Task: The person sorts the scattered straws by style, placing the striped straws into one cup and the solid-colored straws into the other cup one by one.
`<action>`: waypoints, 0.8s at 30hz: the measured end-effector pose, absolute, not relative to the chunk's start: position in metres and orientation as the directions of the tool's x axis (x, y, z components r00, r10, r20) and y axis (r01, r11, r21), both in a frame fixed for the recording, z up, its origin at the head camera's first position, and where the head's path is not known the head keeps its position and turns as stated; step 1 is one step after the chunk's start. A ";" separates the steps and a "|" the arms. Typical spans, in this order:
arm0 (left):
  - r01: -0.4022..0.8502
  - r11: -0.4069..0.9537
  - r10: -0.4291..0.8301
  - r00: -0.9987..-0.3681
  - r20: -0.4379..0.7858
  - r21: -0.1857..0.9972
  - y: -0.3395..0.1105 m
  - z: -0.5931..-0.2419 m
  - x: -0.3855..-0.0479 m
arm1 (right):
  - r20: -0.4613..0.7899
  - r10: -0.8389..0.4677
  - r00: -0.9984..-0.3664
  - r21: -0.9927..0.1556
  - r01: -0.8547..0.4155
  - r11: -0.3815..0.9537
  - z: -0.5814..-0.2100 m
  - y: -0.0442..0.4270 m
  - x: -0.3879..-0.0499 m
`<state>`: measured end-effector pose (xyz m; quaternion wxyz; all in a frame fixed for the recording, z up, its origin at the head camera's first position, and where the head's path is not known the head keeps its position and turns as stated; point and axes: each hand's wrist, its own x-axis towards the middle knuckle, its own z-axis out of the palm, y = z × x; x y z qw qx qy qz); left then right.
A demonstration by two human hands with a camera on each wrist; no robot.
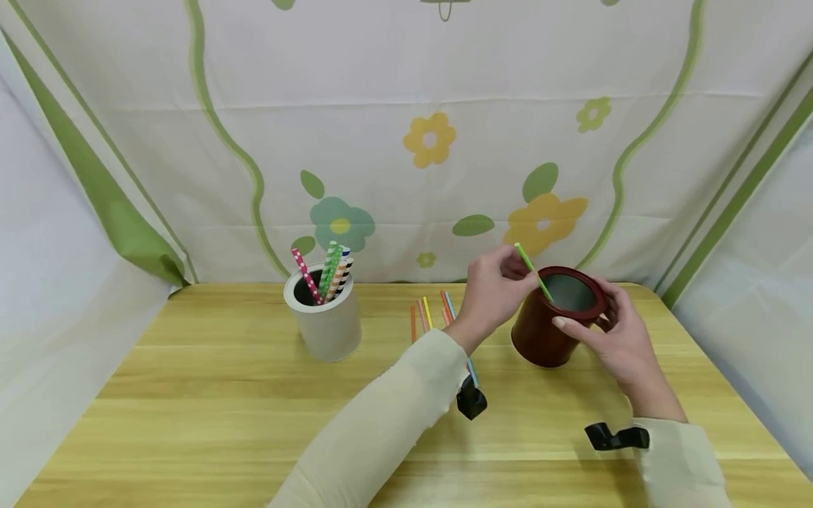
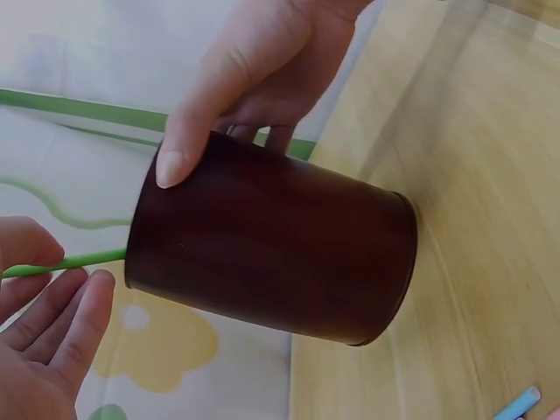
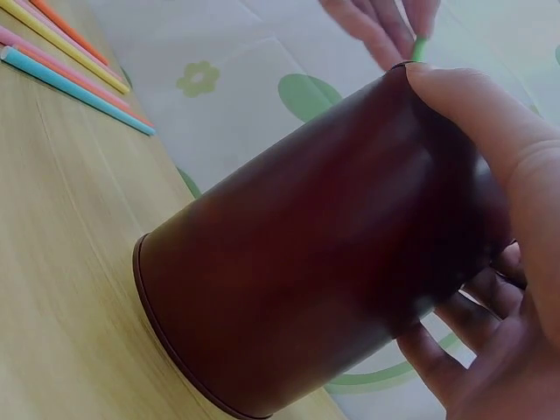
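Note:
The left hand [image 1: 498, 289] pinches a green straw [image 1: 526, 261], its lower end just inside the rim of a dark red cup [image 1: 546, 335]. Around the cup's upper right side curls the right hand [image 1: 619, 335], thumb on the near side near the rim. In the left wrist view the green straw [image 2: 96, 257] runs from the left hand [image 2: 52, 332] to the mouth of the cup [image 2: 271, 236], with the right hand [image 2: 262, 70] beyond. The right wrist view shows the right thumb on the cup [image 3: 306, 254]; only a bit of the straw [image 3: 419, 48] shows.
A white cup [image 1: 327, 328] holding several patterned straws [image 1: 332, 271] stands on the left of the wooden table [image 1: 222, 395]. Plain coloured straws [image 1: 427, 312] lie in the middle, partly under the left forearm. A flowered curtain [image 1: 381, 70] hangs behind.

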<state>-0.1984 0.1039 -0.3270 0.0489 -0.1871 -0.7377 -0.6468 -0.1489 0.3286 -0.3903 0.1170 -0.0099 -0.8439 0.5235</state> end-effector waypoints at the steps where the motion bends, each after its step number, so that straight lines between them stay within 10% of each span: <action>1: 0.328 0.101 0.215 -0.929 0.301 0.939 0.104 -0.328 -0.199 | 0.185 0.139 -0.973 -0.886 -0.104 0.452 -0.390 0.328 -0.149; 24: 0.353 0.177 0.239 -0.921 0.307 0.919 0.106 -0.335 -0.198 | 0.181 0.148 -0.972 -0.887 -0.097 0.451 -0.393 0.328 -0.149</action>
